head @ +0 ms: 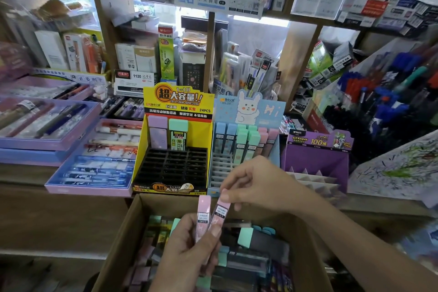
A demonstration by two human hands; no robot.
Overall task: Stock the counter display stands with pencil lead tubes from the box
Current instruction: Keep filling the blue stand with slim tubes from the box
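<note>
Left hand grips 2 pink tubes, right hand pinches 1; beyond them yellow stand nearly empty, blue stand half-filled, box beneath full

The left hand comes up from the bottom edge of the view. Its fingers are curled round the lower part of an upright pink tube, and its thumb lies against the side. The right hand reaches in from the lower right on a bare forearm and pinches the top of a second tube between thumb and forefinger, its other fingers loosely curled. That tube's lower end meets the left thumb. Both hands are over the far edge of the box, near each other but apart.
</note>
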